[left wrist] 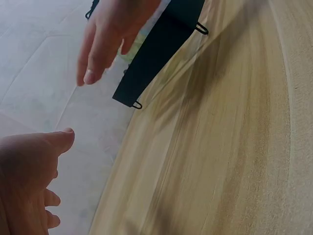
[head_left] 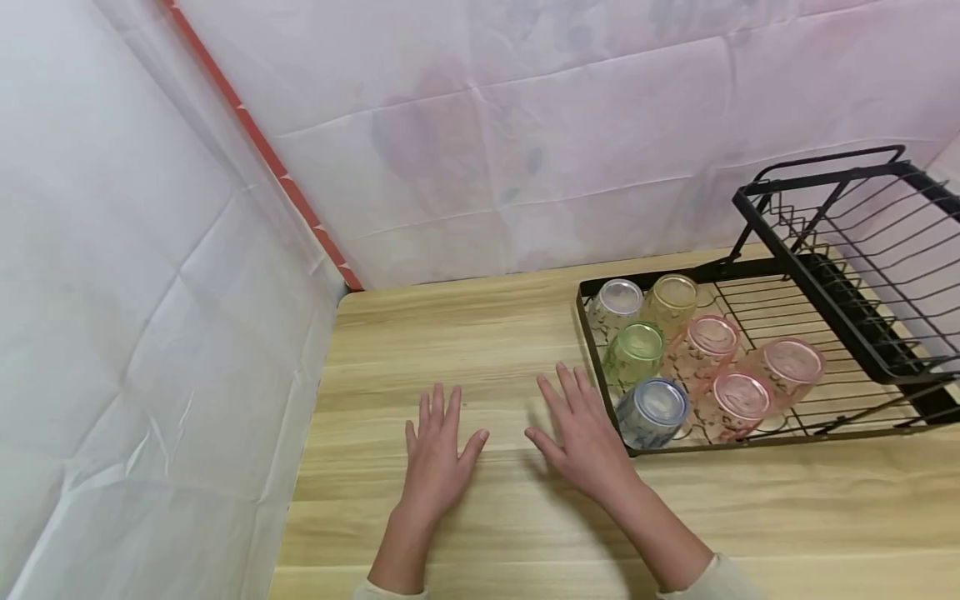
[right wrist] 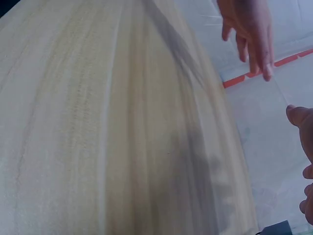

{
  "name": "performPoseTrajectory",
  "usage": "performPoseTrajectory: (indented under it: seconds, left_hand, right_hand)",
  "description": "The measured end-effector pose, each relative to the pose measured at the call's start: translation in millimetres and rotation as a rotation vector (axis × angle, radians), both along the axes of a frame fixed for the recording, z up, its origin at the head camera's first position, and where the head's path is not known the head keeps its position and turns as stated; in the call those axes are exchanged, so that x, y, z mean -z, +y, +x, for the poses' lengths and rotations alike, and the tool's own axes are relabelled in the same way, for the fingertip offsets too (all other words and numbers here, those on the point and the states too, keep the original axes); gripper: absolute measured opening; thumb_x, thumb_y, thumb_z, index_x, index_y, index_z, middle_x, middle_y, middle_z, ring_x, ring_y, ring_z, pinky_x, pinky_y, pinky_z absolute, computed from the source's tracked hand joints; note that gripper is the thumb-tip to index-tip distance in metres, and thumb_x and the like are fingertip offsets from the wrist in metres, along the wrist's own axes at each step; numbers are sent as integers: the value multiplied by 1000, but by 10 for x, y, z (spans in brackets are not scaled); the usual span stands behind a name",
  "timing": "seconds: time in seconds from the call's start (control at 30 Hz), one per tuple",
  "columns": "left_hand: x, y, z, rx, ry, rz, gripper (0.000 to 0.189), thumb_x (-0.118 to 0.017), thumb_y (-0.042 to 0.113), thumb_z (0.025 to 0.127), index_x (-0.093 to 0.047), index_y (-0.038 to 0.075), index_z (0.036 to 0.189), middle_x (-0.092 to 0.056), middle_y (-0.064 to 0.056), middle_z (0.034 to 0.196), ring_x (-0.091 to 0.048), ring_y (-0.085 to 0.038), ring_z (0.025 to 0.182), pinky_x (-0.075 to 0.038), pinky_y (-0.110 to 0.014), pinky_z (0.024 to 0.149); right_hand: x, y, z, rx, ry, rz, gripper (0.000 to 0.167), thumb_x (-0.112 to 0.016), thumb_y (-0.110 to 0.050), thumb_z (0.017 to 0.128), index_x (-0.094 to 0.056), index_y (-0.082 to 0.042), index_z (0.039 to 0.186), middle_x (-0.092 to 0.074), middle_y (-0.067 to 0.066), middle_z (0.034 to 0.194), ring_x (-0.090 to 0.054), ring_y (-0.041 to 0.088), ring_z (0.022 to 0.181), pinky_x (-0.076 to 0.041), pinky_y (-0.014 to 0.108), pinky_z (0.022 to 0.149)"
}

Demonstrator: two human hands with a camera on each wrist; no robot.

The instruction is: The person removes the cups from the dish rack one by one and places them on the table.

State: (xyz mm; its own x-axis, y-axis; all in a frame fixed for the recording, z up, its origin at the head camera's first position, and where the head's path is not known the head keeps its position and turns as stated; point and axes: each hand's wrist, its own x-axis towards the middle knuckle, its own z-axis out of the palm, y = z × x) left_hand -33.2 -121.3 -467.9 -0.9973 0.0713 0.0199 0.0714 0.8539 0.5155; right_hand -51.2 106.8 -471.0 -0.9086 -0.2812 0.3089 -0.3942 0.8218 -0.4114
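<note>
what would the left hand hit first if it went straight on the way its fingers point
Probably the creased pinkish-white cloth sheet behind the pale wood-grain tabletop; nothing stands between that sheet and the left hand. Depth is unclear, so a downward tilt could bring the tabletop first.

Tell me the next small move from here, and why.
I would probably shift the right hand a little to its right, toward the blue cup. It holds nothing and its fingers are extended, and that cup, at the near left corner of the black rack in the head view, is the closest one; the left hand, also empty, is farther off.
</note>
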Motion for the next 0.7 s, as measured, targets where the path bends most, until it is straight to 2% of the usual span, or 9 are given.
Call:
performPoseTrajectory:
  seconds: [0.2,0.33,0.43,0.53,0.7]
  left_hand:
    - [0,11,20,17,-10,29,73,-54,52,97,-29,18,156,-17,-14,164,-8,-36,152,-13,-71,113]
    - [19,10,27,20,-5,31,71,-54,51,97,-31,17,155,-19,-13,164,-11,-37,151,-15,-70,114]
    - [32,9,31,15,-7,38,70,-55,49,97,-33,17,154,-20,-12,163,-13,-38,151,-16,-68,114]
    - [42,10,35,15,-7,39,68,-56,48,97,-34,17,154,-22,-13,163,-16,-39,150,-18,-68,114]
    - [50,15,42,25,0,47,67,-57,46,97,-35,17,153,-25,-13,162,-19,-40,149,-21,-67,114]
  right_hand:
    - [-114,81,13,1,76,-55,74,-77,-33,82,-47,-7,145,-37,24,152,-27,47,143,-29,64,111]
    - [-163,176,7,8,136,-157,69,-79,-26,80,-52,-7,141,-44,23,148,-30,46,142,-32,66,107]
    - [-187,262,-3,3,207,-242,57,-75,-23,82,-58,-5,133,-50,23,141,-35,45,139,-33,63,108]
    - [-195,351,-20,14,273,-288,45,-67,-27,87,-64,-2,124,-55,23,134,-38,44,136,-31,56,113]
    - [-175,486,-57,74,358,-314,39,-65,-26,86,-68,1,114,-59,26,125,-43,49,129,-28,56,114]
